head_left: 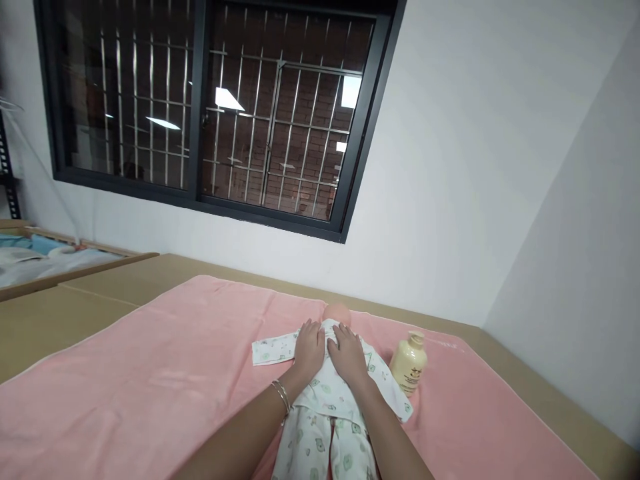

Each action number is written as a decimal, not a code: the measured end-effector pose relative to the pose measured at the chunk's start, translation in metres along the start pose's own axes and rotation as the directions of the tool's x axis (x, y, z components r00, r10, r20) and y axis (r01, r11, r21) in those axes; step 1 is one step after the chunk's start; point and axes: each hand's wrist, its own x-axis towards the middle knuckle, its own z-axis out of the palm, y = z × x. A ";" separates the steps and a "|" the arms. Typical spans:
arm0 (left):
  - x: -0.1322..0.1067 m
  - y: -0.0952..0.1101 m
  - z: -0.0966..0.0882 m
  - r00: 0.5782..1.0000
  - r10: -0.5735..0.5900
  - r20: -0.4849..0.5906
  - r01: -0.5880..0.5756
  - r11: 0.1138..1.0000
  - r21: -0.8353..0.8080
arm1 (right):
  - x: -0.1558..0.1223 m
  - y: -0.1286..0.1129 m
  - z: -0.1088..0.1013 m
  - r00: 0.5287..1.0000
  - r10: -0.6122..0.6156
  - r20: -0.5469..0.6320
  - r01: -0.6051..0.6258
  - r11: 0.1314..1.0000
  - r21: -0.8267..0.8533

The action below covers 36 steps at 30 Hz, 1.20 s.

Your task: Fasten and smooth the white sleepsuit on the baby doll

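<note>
A baby doll lies on its back, its bald head [337, 313] pointing toward the wall. It wears a white printed top [327, 393] and matching trousers [309, 443], with the sleeves spread out to both sides. My left hand [310, 347] rests on the left side of the doll's chest, fingers stretched out. On the right side of the chest, my right hand [347, 352] lies flat in the same way. Neither hand grasps anything. The doll's face and the feet cannot be made out.
A pale yellow bottle [410, 363] stands to the right, close to the doll's sleeve. Under everything is a pink blanket [190, 360] on a tan tabletop [105, 300]. A wooden-edged bin [110, 250] with cloths is at far left. Behind are a white wall and a barred window [200, 113].
</note>
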 end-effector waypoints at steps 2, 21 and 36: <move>0.000 0.000 0.000 1.000 0.009 0.011 -0.009 1.000 0.017 | 0.000 0.000 0.000 1.000 0.003 0.004 -0.003 1.000 0.007; 0.017 0.130 0.018 0.665 -0.272 0.696 0.741 0.119 -0.661 | -0.043 0.087 -0.175 0.968 0.247 -0.045 -0.246 0.969 0.019; 0.012 0.170 0.077 0.412 -0.251 0.876 0.820 -0.317 -0.476 | -0.037 0.085 -0.159 0.968 0.239 0.071 -0.235 0.970 -0.065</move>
